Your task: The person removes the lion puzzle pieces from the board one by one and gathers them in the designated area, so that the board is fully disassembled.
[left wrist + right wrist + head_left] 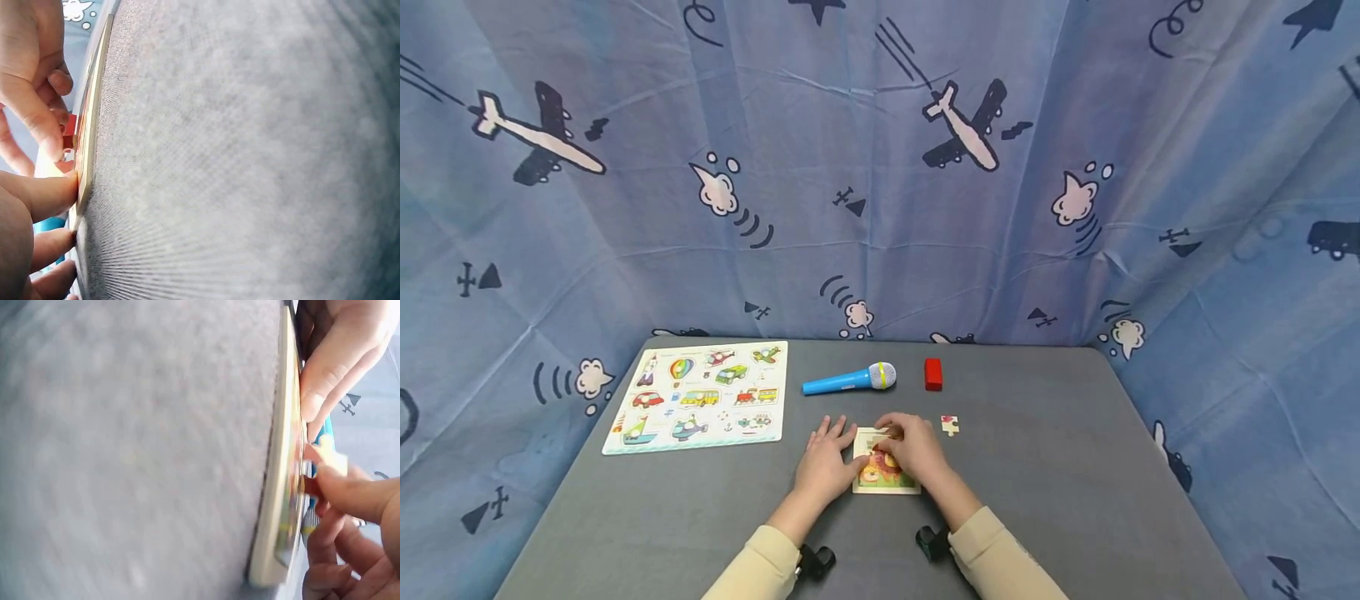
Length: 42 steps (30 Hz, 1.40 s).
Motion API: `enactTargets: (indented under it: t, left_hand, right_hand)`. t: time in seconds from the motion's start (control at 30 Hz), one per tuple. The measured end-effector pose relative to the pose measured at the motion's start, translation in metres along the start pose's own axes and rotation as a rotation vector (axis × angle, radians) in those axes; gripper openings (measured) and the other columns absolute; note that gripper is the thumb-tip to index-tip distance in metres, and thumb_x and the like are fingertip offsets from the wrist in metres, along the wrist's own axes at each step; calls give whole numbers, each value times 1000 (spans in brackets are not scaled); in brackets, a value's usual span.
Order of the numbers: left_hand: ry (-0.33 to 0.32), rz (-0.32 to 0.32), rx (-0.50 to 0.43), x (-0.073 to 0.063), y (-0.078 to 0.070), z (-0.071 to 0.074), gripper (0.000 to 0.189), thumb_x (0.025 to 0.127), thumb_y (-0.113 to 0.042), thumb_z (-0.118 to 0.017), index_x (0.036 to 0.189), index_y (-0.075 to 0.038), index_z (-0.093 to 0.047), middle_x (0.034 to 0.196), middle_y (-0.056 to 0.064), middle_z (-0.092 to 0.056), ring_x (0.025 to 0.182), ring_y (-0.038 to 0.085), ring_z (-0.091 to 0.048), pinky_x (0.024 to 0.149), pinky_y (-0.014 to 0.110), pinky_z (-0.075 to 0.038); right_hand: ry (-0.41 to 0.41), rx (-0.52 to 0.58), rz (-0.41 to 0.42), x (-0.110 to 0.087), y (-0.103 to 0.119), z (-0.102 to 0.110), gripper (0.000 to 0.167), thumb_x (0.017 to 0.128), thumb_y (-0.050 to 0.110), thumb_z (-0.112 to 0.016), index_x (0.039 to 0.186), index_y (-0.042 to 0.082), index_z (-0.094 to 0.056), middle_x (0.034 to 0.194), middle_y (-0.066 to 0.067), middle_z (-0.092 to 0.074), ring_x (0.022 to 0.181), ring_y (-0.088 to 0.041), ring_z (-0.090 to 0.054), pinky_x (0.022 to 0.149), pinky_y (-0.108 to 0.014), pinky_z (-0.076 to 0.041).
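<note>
A small square jigsaw puzzle in a cream wooden frame (887, 490) lies flat on the table, its coloured picture partly covered by the hands. My left hand (823, 467) rests at the frame's left side with fingers spread; its thumb touches the picture. Over the upper part of the puzzle, my right hand (920, 450) pinches a puzzle piece (334, 461) between thumb and fingers. That piece is tilted up off the board, cream with some brown and red. To the right of the frame lies a loose puzzle piece (950, 426).
Behind the puzzle lie a blue toy microphone (838, 382) and a red block (933, 374). A vehicle picture board (696, 397) occupies the back left of the grey table (1075, 500). A patterned blue curtain (865, 167) hangs beyond the table's far edge.
</note>
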<state>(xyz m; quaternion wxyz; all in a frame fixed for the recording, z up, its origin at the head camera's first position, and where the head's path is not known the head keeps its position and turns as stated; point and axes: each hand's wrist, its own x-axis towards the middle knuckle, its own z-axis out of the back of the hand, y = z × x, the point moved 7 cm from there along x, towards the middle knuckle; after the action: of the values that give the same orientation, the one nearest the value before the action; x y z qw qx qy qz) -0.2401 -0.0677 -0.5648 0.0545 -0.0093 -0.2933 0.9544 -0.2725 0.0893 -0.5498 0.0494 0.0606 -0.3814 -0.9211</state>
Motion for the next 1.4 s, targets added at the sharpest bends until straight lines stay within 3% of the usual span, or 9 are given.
enactTargets:
  t: [0.2,0.5,0.73,1.07,1.4]
  left_hand:
    - [-2,0,-8,0,-1,1,60,90,-37,-75,140,-7,-62,154,16,-48,150,40,-32,121,57,-28]
    - [0,9,-42,-1,-1,1,60,90,-35,-76,141,-7,-60,155,16,-47,151,40,-29,122,57,-25]
    - [4,6,-27,0,-1,-1,61,90,-36,-76,141,-7,-60,155,16,-47,151,40,-29,122,57,-26]
    - [-3,-4,-32,-1,-2,0,60,90,-35,-76,140,-7,-61,154,16,-48,150,40,-31,121,57,-27]
    - [2,11,-44,-1,-3,3,60,90,-34,-76,140,-6,-61,154,17,-47,150,41,-30,122,57,-26]
  right_hand:
    - [-88,121,23,2,-5,26,14,88,18,-79,100,11,-77,82,2,-70,69,-11,-57,60,-25,-49]
    - [-183,119,47,4,-42,83,17,93,22,-74,106,12,-79,84,-1,-74,72,-16,-62,61,-26,-48]
    - [-212,91,-21,5,-76,114,18,91,21,-76,103,7,-76,83,-5,-70,69,-13,-55,57,-24,-43]
    - [-160,18,-122,11,-121,125,19,93,23,-75,105,8,-77,90,-6,-74,76,-17,-59,67,-29,-46]
    - [-158,-71,-116,16,-129,123,20,92,23,-76,105,9,-77,96,-8,-74,89,-25,-64,82,-43,-50]
